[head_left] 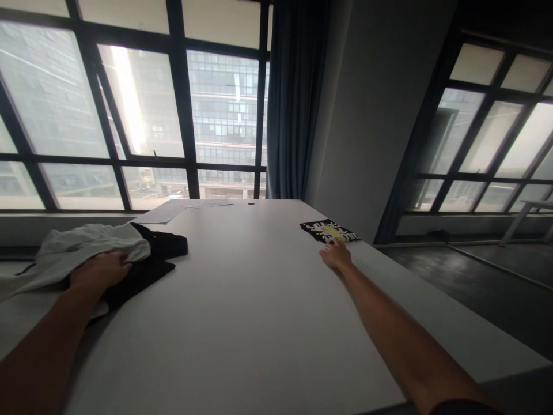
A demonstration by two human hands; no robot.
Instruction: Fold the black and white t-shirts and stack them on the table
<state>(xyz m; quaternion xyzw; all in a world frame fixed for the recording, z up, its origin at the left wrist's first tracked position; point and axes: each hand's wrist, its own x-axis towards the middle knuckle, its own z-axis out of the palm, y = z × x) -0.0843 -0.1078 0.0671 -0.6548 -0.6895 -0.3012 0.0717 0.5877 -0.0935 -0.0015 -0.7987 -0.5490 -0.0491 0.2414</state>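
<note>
Cloth (pixel 317 229), black with white and yellow print: head view, flat at the table (pixel 250 323)'s right edge, a lie that presumably keeps it steady. Right hand (pixel 336 255): fingers at its near edge, partly covering it; pinch or mere touch, cannot tell. Left hand (pixel 100 271): curled on heaped grey and black clothes (pixel 88 239), table's left side, perhaps steadying them; grip uncertain. Papers (pixel 158 215): table's far left. Curtain (pixel 294 104): beyond table's far end.
</note>
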